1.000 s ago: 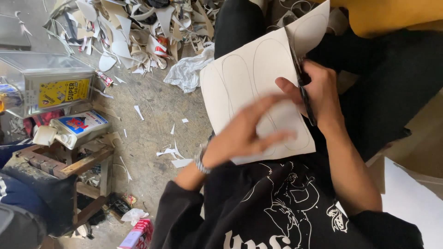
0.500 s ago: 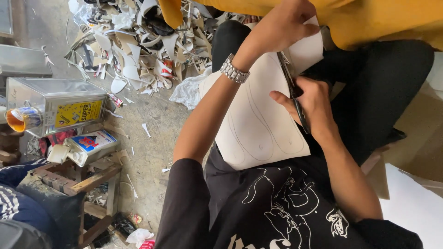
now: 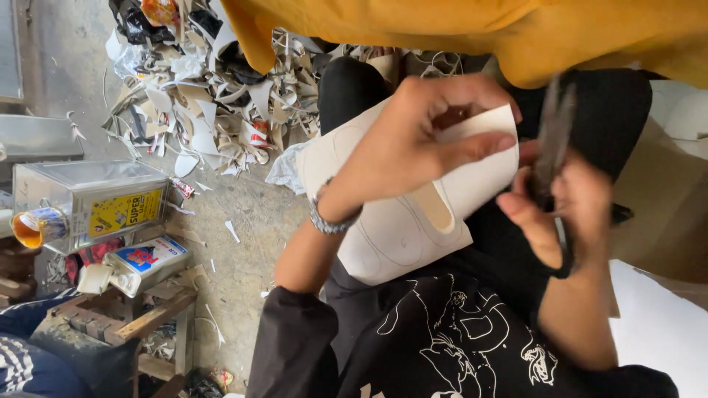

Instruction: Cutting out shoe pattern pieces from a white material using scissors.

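Note:
My left hand grips the far edge of a white sheet with curved outlines drawn on it, bending its end over. A bracelet sits on that wrist. The sheet lies over my lap, above my black printed shirt. My right hand holds dark scissors, blades pointing away from me, just right of the sheet's folded edge. The scissors are blurred.
A heap of offcuts and scraps covers the concrete floor at upper left. A metal tin and a smaller can stand on a wooden stool at left. Mustard-yellow cloth hangs across the top. White sheet material lies at lower right.
My left hand has pulled back along the sheet and folded its far end over. My right hand has moved the scissors off the sheet to the right. The view has shifted closer.

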